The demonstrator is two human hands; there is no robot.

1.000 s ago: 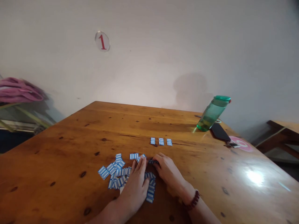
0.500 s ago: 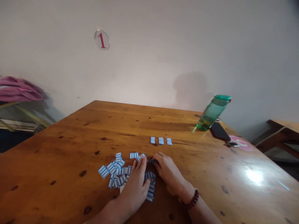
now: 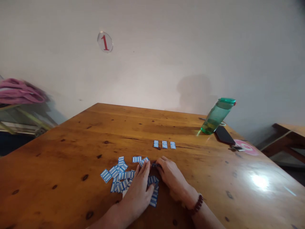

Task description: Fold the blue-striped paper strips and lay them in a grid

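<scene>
A loose pile of small white labels with blue borders [image 3: 122, 175] lies on the wooden table. My left hand [image 3: 139, 190] rests across the pile with its fingers stretched out flat and the thumb apart. Some labels under that palm are hidden. Just to its right, my right hand [image 3: 170, 171] is closed, fingers curled down to the tabletop at a small dark item [image 3: 154, 164] whose kind I cannot make out. Beyond the hands, three label pieces [image 3: 164, 144] sit apart in a short row.
A green water bottle [image 3: 218, 116] stands at the back right beside a dark phone [image 3: 224, 135]. Near them are some keys [image 3: 236, 148] and a pink round sticker [image 3: 247, 147]. A wall [image 3: 147, 63] rises behind the table [image 3: 71, 143]; pink cloth [image 3: 20, 91] lies at far left.
Both hands hold nearly the same place, and the labels have not visibly moved. The whole view has shifted very slightly.
</scene>
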